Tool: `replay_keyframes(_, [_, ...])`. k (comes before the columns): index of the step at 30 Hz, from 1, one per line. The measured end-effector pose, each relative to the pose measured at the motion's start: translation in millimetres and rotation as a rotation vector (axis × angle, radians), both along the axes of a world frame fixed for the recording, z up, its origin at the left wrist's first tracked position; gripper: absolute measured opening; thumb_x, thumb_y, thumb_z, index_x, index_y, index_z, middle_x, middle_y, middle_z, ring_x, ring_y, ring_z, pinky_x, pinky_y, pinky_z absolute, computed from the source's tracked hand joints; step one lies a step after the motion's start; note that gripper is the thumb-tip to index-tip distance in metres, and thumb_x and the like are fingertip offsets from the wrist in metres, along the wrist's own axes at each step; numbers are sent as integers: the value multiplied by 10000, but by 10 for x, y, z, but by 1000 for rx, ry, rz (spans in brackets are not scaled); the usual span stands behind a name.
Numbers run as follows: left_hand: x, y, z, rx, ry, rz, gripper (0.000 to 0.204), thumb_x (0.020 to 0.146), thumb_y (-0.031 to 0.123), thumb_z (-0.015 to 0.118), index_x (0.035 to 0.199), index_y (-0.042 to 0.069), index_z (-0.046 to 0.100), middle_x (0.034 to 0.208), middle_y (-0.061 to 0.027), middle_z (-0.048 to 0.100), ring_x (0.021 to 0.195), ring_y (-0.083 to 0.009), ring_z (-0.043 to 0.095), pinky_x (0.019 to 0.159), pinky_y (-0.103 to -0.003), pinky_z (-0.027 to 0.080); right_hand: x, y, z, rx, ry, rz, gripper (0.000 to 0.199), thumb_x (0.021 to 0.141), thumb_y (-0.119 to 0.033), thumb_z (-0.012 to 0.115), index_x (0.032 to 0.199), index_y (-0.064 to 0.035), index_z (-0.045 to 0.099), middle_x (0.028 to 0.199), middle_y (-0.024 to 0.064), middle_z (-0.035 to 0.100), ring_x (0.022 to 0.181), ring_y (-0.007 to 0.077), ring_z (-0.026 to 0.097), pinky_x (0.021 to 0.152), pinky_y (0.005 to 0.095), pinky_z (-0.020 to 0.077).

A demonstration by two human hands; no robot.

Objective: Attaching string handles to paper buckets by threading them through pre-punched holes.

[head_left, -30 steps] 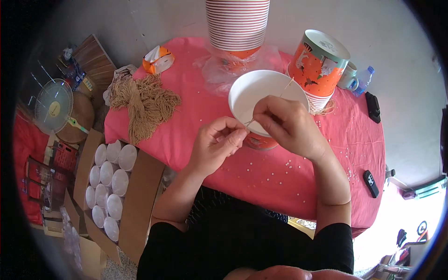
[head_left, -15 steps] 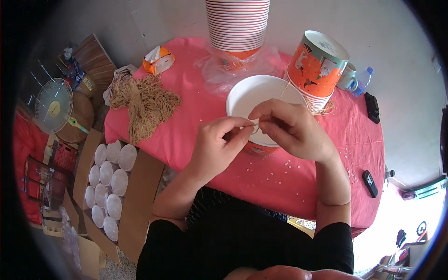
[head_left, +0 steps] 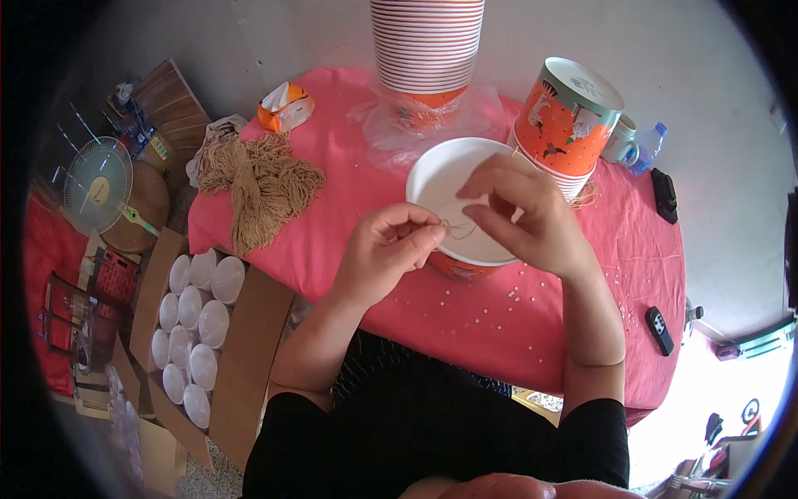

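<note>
A white-lined paper bucket with an orange outside stands on the pink-covered table in front of me. Above its near rim, my left hand pinches a short tan string between thumb and forefinger, and the string's loose ends curl to the right. My right hand hovers over the bucket's right side, thumb and forefinger apart, with nothing visible between them. Part of the bucket's rim is hidden behind this hand. Toward the back left of the table lies a bundle of tan strings.
A tall stack of paper buckets rises at the back, beside upside-down orange buckets. Small white bits dot the pink cloth. A black remote lies at right. An open carton of clear cups stands at lower left.
My right hand has moved away from the left and its fingers have parted. The string's loose ends now show beyond my left fingertips.
</note>
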State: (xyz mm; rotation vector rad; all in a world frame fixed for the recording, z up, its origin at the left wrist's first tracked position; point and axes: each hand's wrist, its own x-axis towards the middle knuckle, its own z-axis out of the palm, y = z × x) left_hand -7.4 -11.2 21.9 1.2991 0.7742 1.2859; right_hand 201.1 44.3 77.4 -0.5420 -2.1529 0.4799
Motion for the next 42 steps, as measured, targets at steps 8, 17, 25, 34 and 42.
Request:
replay_keyframes(8, [-40,35,-42,-61,-131,-54,114,948,122,620,971,15,653,712,18,574,596,-26,463,485,-182,314,-89,-43,-30,178,-100,91,170,720,4,747,875,-28,683,852,90,653,673,203,641,566,324,489])
replay_keyframes(17, [-23,-35,42,40,38,16,125,921,59,645,1014,-25,652,816,-31,659,703,-69,604,644,-200,490,11,-56,63,156,-51,37,94,772,-26,680,838,-35,614,768,91,622,690,295,632,586,390,490])
replay_keyframes(25, [-6,-51,-13,10,16,-24,103,927,65,642,997,-10,649,854,-8,661,754,-33,585,653,-182,465,46,-78,88,115,-60,78,83,778,-22,676,833,-30,615,763,96,617,690,300,630,585,384,488])
replay_keyframes(34, [23,-54,-144,-19,-109,-31,131,953,124,630,1012,7,638,763,49,573,622,11,417,527,-176,318,-121,-80,-11,210,-108,88,84,750,-10,698,790,-23,626,744,90,624,656,272,620,568,362,469])
replay_keyframes(42, [56,-72,-136,-45,-199,-45,130,930,82,647,1027,-3,631,778,43,587,641,2,453,536,-183,355,-143,-68,-44,214,-119,84,84,756,-35,713,798,-31,640,741,82,624,645,262,615,559,363,460])
